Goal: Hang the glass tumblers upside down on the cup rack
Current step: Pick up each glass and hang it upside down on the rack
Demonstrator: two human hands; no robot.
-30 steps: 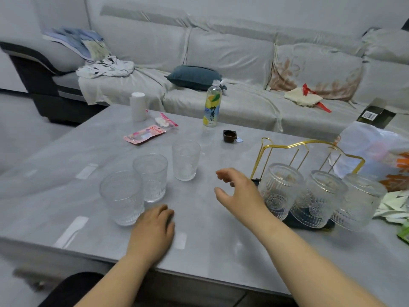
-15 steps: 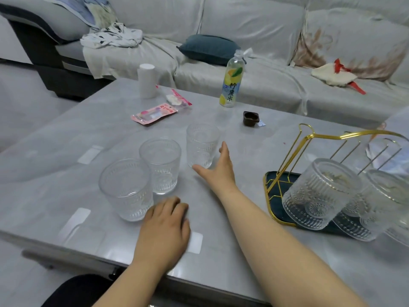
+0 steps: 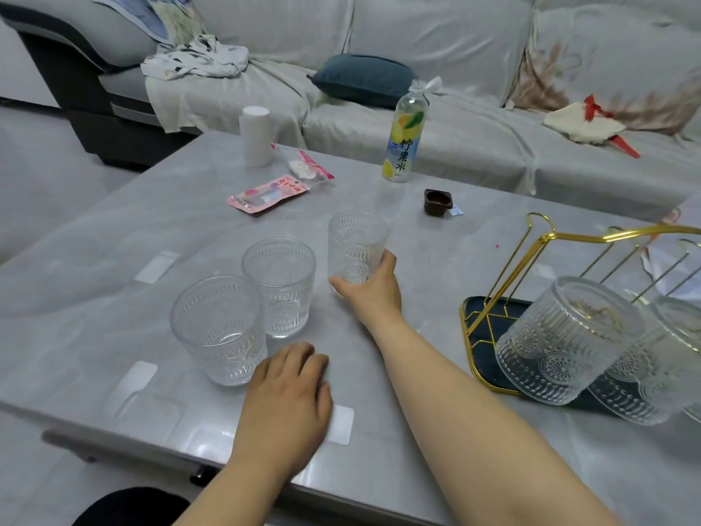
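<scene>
Three embossed glass tumblers stand upright on the grey table: a near one (image 3: 220, 330), a middle one (image 3: 280, 286) and a far one (image 3: 356, 246). My right hand (image 3: 370, 284) wraps the base of the far tumbler. My left hand (image 3: 290, 389) lies flat on the table beside the near tumbler, holding nothing. At the right stands the gold wire cup rack (image 3: 538, 237) on a dark tray (image 3: 480, 317). Upside-down tumblers hang tilted on its pegs, the nearest (image 3: 565, 347) and a second (image 3: 652, 373) cut off by the frame edge.
On the far part of the table sit a lemon drink bottle (image 3: 405, 138), a small brown cup (image 3: 437, 201), pink packets (image 3: 267, 193) and a white roll (image 3: 256, 135). A grey sofa (image 3: 436, 43) with cushions runs behind the table.
My right hand moved left from near the rack to the far tumbler and closed around its base. The view shifted left and down. My left hand stayed on the table.
</scene>
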